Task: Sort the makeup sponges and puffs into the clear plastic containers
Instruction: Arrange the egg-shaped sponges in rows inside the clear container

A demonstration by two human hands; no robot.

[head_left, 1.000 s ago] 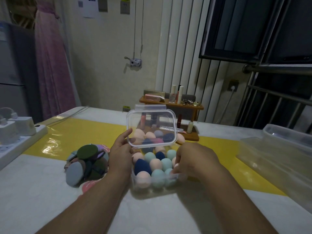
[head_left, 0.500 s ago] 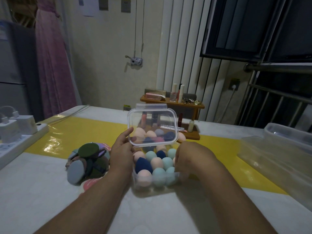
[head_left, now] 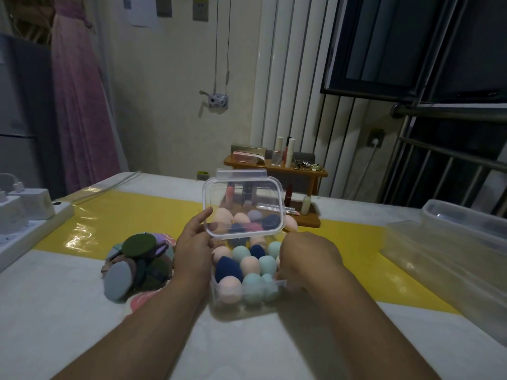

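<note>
left hand (head_left: 194, 250), right hand (head_left: 307, 256), one container (head_left: 238, 308)

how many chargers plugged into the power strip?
2. One white charger sits at the left frame edge, partly cut off; the second charger is beside it on its right, on the power strip. More may lie out of frame.

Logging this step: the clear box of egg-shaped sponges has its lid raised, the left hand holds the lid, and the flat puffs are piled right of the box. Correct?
Not quite. The head view shows the flat puffs piled left of the clear box, not right. The lid is raised, and the left hand holds it.
</note>
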